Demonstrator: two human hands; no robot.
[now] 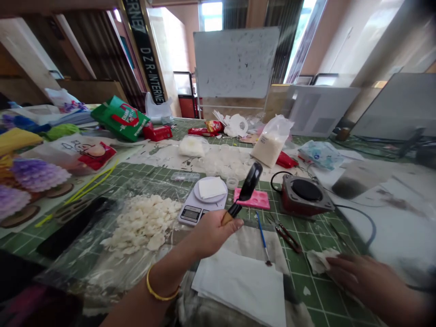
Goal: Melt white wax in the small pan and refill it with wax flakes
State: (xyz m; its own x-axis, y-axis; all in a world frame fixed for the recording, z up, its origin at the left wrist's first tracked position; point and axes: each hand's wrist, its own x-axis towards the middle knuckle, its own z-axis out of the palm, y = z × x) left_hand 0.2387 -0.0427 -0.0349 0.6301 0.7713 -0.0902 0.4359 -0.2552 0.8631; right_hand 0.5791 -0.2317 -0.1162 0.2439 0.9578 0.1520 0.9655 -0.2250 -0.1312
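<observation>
My left hand [214, 232], with a gold bangle on the wrist, grips a black-headed spatula [248, 187] by its wooden-ended handle. The spatula head points up over a pink silicone mould [254, 198]. A digital kitchen scale [194, 210] stands just left of it, with a white square on its plate. White wax-like flakes [143, 222] lie on clear plastic sheeting near my left hand. My right hand [369, 279] lies at the right, its fingertips on a crumpled white tissue [320, 261].
A small red electric hot plate [303, 195] sits beyond my right hand. A blue paintbrush [263, 236], red-handled snips [289, 239] and folded white paper [238, 287] lie on the green cutting mat [316, 284]. Bags, paper flowers and a whiteboard [236, 62] stand farther off.
</observation>
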